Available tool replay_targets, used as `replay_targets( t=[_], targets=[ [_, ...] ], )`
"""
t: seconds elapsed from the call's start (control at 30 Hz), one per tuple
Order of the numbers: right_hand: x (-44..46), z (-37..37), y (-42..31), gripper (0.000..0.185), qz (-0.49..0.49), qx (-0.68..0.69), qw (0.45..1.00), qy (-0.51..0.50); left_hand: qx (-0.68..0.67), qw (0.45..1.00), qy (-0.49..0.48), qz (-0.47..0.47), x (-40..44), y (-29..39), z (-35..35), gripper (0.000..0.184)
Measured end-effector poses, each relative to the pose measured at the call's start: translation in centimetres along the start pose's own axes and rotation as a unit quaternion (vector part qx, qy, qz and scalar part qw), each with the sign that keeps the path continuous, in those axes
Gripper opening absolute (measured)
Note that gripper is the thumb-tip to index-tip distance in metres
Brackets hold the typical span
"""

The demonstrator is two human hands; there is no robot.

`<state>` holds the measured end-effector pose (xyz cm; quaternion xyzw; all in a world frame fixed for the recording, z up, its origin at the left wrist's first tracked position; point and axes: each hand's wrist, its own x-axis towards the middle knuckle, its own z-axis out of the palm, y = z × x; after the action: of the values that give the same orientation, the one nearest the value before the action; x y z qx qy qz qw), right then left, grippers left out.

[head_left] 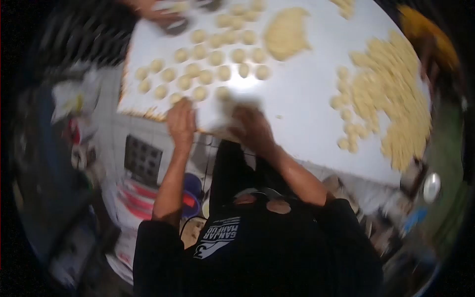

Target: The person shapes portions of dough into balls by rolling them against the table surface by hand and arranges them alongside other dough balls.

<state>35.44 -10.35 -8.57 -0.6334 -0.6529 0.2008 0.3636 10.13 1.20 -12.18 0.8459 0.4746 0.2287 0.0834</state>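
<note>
Rows of pale dough balls (215, 58) lie on the white table (302, 99). At the near left edge my left hand (181, 121) has its fingers drawn together on a dough ball (175, 98), which shows partly past the fingertips. My right hand (252, 127) is over the table's near edge, smeared by motion, so its fingers and anything under them are unclear. Just beyond it sits another dough ball (223, 93). Farther back lies a large flat mass of dough (287, 33).
A heap of small dough pieces (391, 94) covers the table's right side. Another person's hand (161, 12) is at the far left corner, and a person in a yellow sleeve (428, 37) is at the right. A purple bucket (192, 190) stands below the near edge.
</note>
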Motion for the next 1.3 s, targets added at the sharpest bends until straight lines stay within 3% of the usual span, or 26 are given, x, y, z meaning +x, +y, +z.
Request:
replay_targets(
  t=[0.03,0.13,0.17,0.2,0.23,0.27,0.3,0.43,0.47,0.5,0.57,0.67,0.7,0.73,0.77,0.83,0.9,0.93,0.97,1.03,1.1,1.13,1.17,1.2,1.23,1.3],
  targets=[
    [-2.8,-2.7,-0.3,0.047,0.055,0.028,0.997,-0.045,0.108,0.994,-0.020,0.026,0.2,0.5,0.3,0.032],
    [-11.1,-9.8,4.8,0.032,0.155,-0.068,0.986,-0.008,-0.005,0.996,0.031,0.087,4.3,8.5,0.6,0.034],
    [-12.8,-12.9,6.1,0.025,0.172,-0.088,0.979,0.060,-0.144,0.985,0.027,0.096,4.8,12.3,2.5,0.038],
    [-14.1,-16.0,7.8,0.019,0.194,-0.131,0.967,0.104,-0.167,0.976,-0.016,0.137,5.2,16.0,5.3,0.038],
    [-14.7,-19.2,9.0,0.015,0.222,-0.138,0.955,0.136,-0.318,0.942,-0.093,0.053,6.8,22.0,5.3,0.033],
    [-14.3,-21.8,9.5,0.014,0.315,-0.156,0.921,0.171,-0.237,0.948,-0.179,0.116,7.2,25.9,10.5,0.034],
    [-13.9,-23.7,11.0,0.014,0.284,-0.211,0.921,0.165,-0.336,0.924,-0.088,0.161,7.8,30.7,12.4,0.035],
    [-11.6,-25.7,17.2,0.017,0.207,-0.326,0.908,0.165,-0.293,0.925,-0.136,0.197,8.8,39.4,20.1,0.029],
    [-12.3,-25.6,18.3,0.017,0.214,-0.313,0.911,0.163,-0.269,0.919,-0.193,0.214,8.6,39.8,20.6,0.027],
    [-13.1,-24.9,18.7,0.018,0.236,-0.295,0.917,0.125,-0.330,0.911,-0.161,0.185,8.7,38.8,20.7,0.024],
    [-13.1,-23.5,18.9,0.020,0.236,-0.257,0.932,0.096,-0.329,0.934,-0.140,0.013,8.5,34.9,14.4,0.021],
    [-16.6,-19.8,15.9,0.026,0.142,-0.161,0.976,0.035,-0.265,0.947,-0.134,-0.124,1.9,20.1,6.7,0.023],
    [-17.0,-18.8,15.9,0.027,0.056,-0.164,0.985,0.018,-0.100,0.982,-0.157,0.030,0.4,15.6,4.1,0.025],
    [-17.3,-18.2,16.0,0.029,-0.033,-0.169,0.985,-0.004,-0.023,0.970,-0.217,0.103,-0.2,11.5,3.5,0.028],
    [-15.7,-17.7,16.5,0.029,-0.034,-0.165,0.986,-0.010,0.001,0.975,-0.167,0.143,0.2,9.9,4.4,0.031],
    [-9.5,-15.1,17.7,0.032,0.031,-0.153,0.988,0.002,0.021,0.993,-0.025,0.113,3.3,13.7,9.9,0.028],
    [-8.5,-9.3,15.2,0.035,0.151,-0.140,0.976,0.076,-0.069,0.986,-0.097,-0.113,2.5,18.8,11.5,0.025],
    [-11.1,-7.7,14.4,0.035,0.099,-0.202,0.974,0.035,-0.065,0.984,-0.164,-0.016,0.2,19.6,10.2,0.020],
    [-12.7,-8.9,14.4,0.035,0.080,-0.208,0.974,0.032,-0.108,0.984,-0.134,0.056,-3.0,18.6,9.6,0.021],
    [-14.3,-12.1,16.5,0.033,0.216,0.186,0.952,-0.109,-0.166,0.970,-0.159,0.076,-4.5,13.9,7.4,0.023],
    [-8.1,-15.2,15.7,0.030,0.204,-0.166,0.911,-0.317,-0.078,0.980,-0.142,0.116,-0.9,12.3,8.4,0.019],
    [-7.8,-13.2,17.0,0.031,0.025,-0.174,0.984,-0.021,-0.103,0.986,-0.103,0.082,1.6,14.2,9.1,0.018],
    [-7.9,-11.3,16.3,0.031,0.020,-0.172,0.984,-0.032,-0.122,0.990,-0.052,0.048,3.1,16.7,10.4,0.018],
    [-7.8,-9.0,14.5,0.032,0.107,-0.196,0.975,0.001,-0.124,0.990,-0.072,0.000,2.2,18.6,10.8,0.019],
    [-7.4,-7.4,13.8,0.034,0.186,-0.223,0.956,0.045,-0.126,0.984,-0.110,0.064,-2.6,16.9,13.4,0.020],
    [-13.5,-8.2,14.4,0.037,0.086,-0.166,0.980,-0.071,-0.254,0.958,-0.078,0.108,-3.3,16.1,9.3,0.020]
  ],
)
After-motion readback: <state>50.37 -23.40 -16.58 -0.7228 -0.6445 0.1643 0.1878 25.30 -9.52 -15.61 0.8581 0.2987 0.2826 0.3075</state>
